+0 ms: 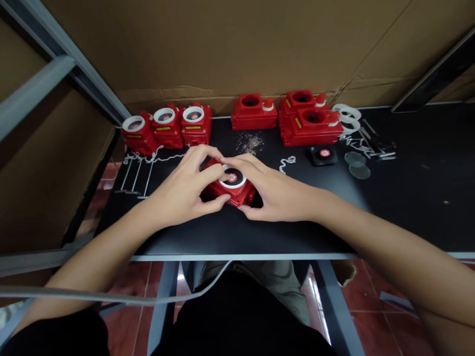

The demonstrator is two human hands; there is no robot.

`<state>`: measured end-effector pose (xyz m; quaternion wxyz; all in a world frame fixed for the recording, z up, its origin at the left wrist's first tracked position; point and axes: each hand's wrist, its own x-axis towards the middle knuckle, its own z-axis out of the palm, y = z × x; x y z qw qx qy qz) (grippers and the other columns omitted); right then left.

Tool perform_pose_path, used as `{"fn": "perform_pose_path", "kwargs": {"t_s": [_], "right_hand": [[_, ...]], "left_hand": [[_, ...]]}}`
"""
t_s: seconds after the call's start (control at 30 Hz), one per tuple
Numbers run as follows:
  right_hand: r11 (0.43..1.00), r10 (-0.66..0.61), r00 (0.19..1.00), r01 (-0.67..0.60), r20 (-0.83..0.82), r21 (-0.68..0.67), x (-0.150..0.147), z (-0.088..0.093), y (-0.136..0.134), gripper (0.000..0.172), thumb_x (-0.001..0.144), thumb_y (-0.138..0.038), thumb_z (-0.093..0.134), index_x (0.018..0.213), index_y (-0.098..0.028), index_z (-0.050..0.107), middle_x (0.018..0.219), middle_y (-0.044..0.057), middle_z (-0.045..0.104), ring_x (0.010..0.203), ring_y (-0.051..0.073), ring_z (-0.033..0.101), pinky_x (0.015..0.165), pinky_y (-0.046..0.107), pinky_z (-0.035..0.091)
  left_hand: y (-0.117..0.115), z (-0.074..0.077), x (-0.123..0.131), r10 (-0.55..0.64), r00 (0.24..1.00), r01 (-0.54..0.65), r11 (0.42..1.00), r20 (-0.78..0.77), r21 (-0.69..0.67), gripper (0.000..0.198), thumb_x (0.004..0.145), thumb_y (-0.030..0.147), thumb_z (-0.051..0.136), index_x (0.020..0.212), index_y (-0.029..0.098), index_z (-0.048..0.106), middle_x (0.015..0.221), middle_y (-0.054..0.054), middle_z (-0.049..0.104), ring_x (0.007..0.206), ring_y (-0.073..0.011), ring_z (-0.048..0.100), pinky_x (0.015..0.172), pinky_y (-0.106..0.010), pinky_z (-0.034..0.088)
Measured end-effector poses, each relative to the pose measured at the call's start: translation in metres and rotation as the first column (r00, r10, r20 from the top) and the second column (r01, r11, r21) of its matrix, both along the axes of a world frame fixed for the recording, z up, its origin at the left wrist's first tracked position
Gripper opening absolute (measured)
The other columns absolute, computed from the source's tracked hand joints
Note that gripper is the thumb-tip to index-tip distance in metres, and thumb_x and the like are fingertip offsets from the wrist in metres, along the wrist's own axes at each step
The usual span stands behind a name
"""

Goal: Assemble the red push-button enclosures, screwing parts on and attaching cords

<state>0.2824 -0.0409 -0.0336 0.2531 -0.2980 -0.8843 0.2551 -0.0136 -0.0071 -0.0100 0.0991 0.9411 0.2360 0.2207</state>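
Observation:
Between my two hands a red alarm call-point box (237, 196) rests on the black tabletop. A white ring (244, 183) sits around its round dark window, which has a small red-and-white emblem in the middle. My left hand (189, 188) is curled around the box's left side, one finger touching the window inside the ring and the thumb at the near edge. My right hand (265, 185) grips the right side, fingers over the far edge and thumb at the near edge. Parts of the box are hidden under the fingers.
Several red boxes with white rings (164, 116) line the back left, metal hammers (135, 175) on cords before them. Ringless red boxes (254, 111) stand at the back. Rightward lie white rings (349, 114), glass discs (359, 171), a black part (322, 155), and metal pieces (371, 138).

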Motion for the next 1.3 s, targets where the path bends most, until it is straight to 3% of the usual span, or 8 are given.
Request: {"fn": "perform_pose_path", "kwargs": {"t_s": [0.13, 0.23, 0.33, 0.6, 0.77, 0.97, 1.17, 1.3], "right_hand": [[0.999, 0.016, 1.0, -0.016, -0.006, -0.043, 0.002, -0.002, -0.001, 0.094, 0.109, -0.032, 0.075, 0.192, -0.027, 0.03, 0.19, 0.023, 0.046, 0.175, 0.038, 0.058, 0.148, 0.065, 0.054], [0.996, -0.001, 1.0, 0.001, 0.001, -0.086, 0.003, -0.007, -0.002, 0.106, 0.11, -0.051, 0.081, 0.195, -0.03, 0.021, 0.192, 0.024, 0.037, 0.18, 0.043, 0.052, 0.149, 0.071, 0.051], [0.99, -0.081, 0.997, 0.08, -0.002, -0.112, 0.001, -0.013, -0.004, 0.116, 0.107, -0.064, 0.084, 0.193, -0.023, 0.019, 0.185, 0.028, 0.038, 0.174, 0.047, 0.056, 0.146, 0.077, 0.052], [0.974, -0.193, 0.981, 0.194, 0.018, -0.118, 0.0, -0.01, -0.009, 0.097, 0.101, -0.049, 0.092, 0.178, -0.02, 0.041, 0.173, 0.027, 0.058, 0.157, 0.046, 0.072, 0.134, 0.075, 0.063], [0.974, -0.189, 0.982, 0.186, -0.011, -0.133, 0.006, -0.012, -0.004, 0.11, 0.091, -0.048, 0.102, 0.18, -0.021, 0.043, 0.184, 0.027, 0.056, 0.172, 0.047, 0.062, 0.144, 0.075, 0.055], [0.964, -0.201, 0.98, 0.195, -0.015, -0.183, 0.007, -0.014, -0.003, 0.103, 0.088, -0.046, 0.105, 0.175, -0.024, 0.054, 0.174, 0.022, 0.066, 0.164, 0.045, 0.07, 0.142, 0.07, 0.059], [0.964, -0.179, 0.983, 0.169, -0.032, -0.204, 0.006, -0.012, 0.001, 0.11, 0.086, -0.042, 0.107, 0.178, -0.019, 0.053, 0.181, 0.024, 0.063, 0.169, 0.042, 0.068, 0.146, 0.065, 0.057], [0.963, -0.16, 0.987, 0.152, -0.017, -0.224, 0.008, -0.009, 0.002, 0.114, 0.086, -0.041, 0.107, 0.183, -0.017, 0.05, 0.187, 0.025, 0.058, 0.176, 0.043, 0.062, 0.15, 0.065, 0.052]], "left_hand": [[0.003, 0.002, -0.003, -0.031, 1.0, 0.031, 1.0, 0.002, -0.007, 0.021, 0.113, 0.031, 0.076, 0.132, 0.023, 0.075, 0.162, -0.023, 0.066, 0.154, -0.041, 0.067, 0.131, -0.067, 0.06], [0.006, -0.002, -0.002, -0.072, 0.997, 0.072, 0.997, 0.037, 0.003, 0.019, 0.114, 0.028, 0.076, 0.132, 0.023, 0.073, 0.166, -0.024, 0.066, 0.156, -0.0392, 0.07, 0.131, -0.063, 0.062], [0.008, -0.006, 0.0, -0.107, 0.991, 0.105, 0.994, 0.076, 0.023, 0.02, 0.113, 0.024, 0.077, 0.132, 0.022, 0.071, 0.166, -0.024, 0.069, 0.156, -0.0376, 0.072, 0.13, -0.058, 0.064], [0.009, -0.007, 0.001, -0.092, 0.993, 0.093, 0.996, 0.067, -0.001, 0.033, 0.111, 0.026, 0.079, 0.144, 0.027, 0.072, 0.159, -0.018, 0.075, 0.149, -0.0353, 0.074, 0.128, -0.058, 0.063], [0.008, -0.004, 0.0, -0.104, 0.994, 0.103, 0.995, 0.045, 0.017, 0.032, 0.117, 0.029, 0.076, 0.148, 0.027, 0.074, 0.153, -0.016, 0.071, 0.147, -0.0329, 0.073, 0.127, -0.053, 0.063], [0.006, 0.0, 0.001, -0.096, 0.995, 0.097, 0.995, 0.036, -0.038, 0.032, 0.117, 0.034, 0.081, 0.147, 0.024, 0.075, 0.144, -0.014, 0.071, 0.131, -0.0283, 0.075, 0.117, -0.043, 0.064], [0.007, 0.005, -0.002, -0.13, 0.992, 0.129, 0.986, -0.003, -0.106, 0.029, 0.118, 0.034, 0.084, 0.143, 0.024, 0.074, 0.152, -0.014, 0.078, 0.137, -0.0297, 0.075, 0.124, -0.045, 0.059], [0.009, 0.004, -0.004, -0.153, 0.988, 0.153, 0.968, 0.015, -0.197, 0.026, 0.115, 0.024, 0.084, 0.138, 0.023, 0.073, 0.155, -0.014, 0.076, 0.138, -0.0261, 0.077, 0.119, -0.036, 0.06]]}}
